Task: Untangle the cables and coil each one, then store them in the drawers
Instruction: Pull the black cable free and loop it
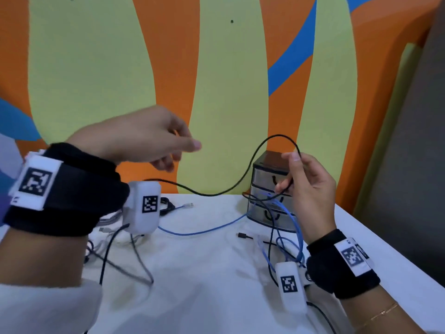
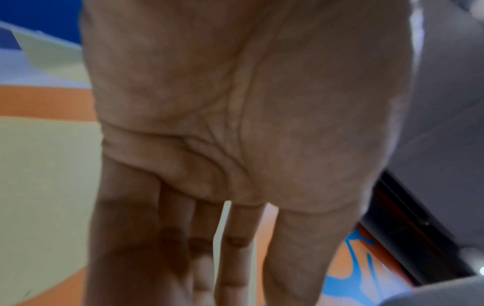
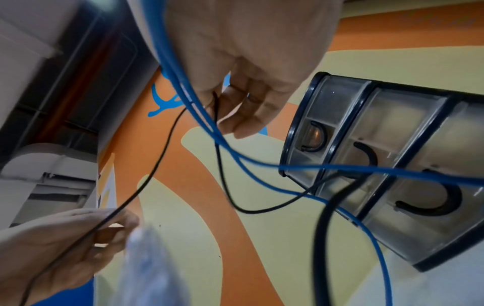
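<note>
My right hand (image 1: pixel 296 169) is raised in front of the small three-drawer unit (image 1: pixel 267 177) and pinches a thin black cable (image 1: pixel 250 169) between thumb and fingers. From that hand the cable arcs up, sags left and runs behind my left wrist. My left hand (image 1: pixel 178 145) hovers above the cable, fingers relaxed and holding nothing; the left wrist view shows the bare left hand (image 2: pixel 235 145) palm-on. In the right wrist view the right hand (image 3: pixel 235 103) grips the black cable (image 3: pixel 157 165). A blue cable (image 3: pixel 235 157) crosses before the drawers (image 3: pixel 393 165).
On the white-covered table (image 1: pixel 204 273) lie a blue network cable (image 1: pixel 204 231), its loops hanging by my right wrist, grey and white cables (image 1: pixel 108 220) at the left, a small black coil (image 1: pixel 166 206) and a loose black plug (image 1: pixel 242 235). A painted wall stands behind.
</note>
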